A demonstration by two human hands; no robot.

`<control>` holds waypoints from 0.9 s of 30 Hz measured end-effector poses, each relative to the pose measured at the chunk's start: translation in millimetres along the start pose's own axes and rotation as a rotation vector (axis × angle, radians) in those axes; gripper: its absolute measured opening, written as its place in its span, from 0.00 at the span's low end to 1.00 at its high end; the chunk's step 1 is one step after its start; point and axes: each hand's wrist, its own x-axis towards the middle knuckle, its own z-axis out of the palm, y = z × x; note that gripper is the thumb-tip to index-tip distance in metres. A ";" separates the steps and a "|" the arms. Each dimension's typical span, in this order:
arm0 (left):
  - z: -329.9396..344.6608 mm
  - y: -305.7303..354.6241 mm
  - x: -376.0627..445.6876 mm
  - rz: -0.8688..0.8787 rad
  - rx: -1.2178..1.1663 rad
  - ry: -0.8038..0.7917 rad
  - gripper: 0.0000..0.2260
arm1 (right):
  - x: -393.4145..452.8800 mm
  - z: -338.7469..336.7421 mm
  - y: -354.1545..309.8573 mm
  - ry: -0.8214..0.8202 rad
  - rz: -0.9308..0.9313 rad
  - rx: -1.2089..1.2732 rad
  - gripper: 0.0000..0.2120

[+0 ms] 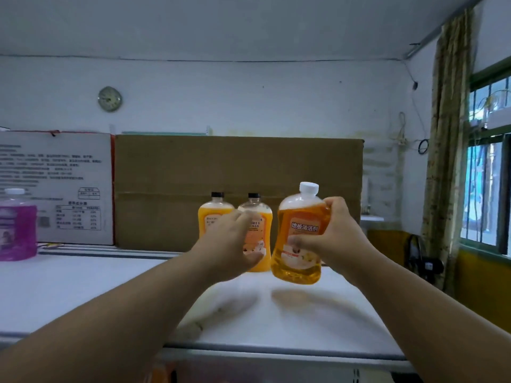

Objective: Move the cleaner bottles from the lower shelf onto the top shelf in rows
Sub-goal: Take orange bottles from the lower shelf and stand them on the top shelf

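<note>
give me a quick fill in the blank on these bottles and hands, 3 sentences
1. The right hand holds an orange bottle with a ____ cap.
2. The two orange bottles behind, one left of the other, both have ____ caps.
3. The bottle at the shelf's far left holds ____ liquid.

Missing words: white; black; purple

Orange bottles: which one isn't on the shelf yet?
The white-capped bottle, held in the right hand, tilted above the shelf. The two black-capped bottles stand on it.
</note>
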 end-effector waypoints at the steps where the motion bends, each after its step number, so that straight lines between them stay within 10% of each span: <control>1: -5.1 2.3 -13.1 -0.022 -0.113 -0.063 0.34 | 0.7 3.2 -6.7 -0.024 -0.034 0.012 0.40; 27: -352.3 -340.5 -387.8 -0.641 -0.027 0.131 0.48 | -103.2 494.9 -382.2 -0.519 -0.553 0.485 0.36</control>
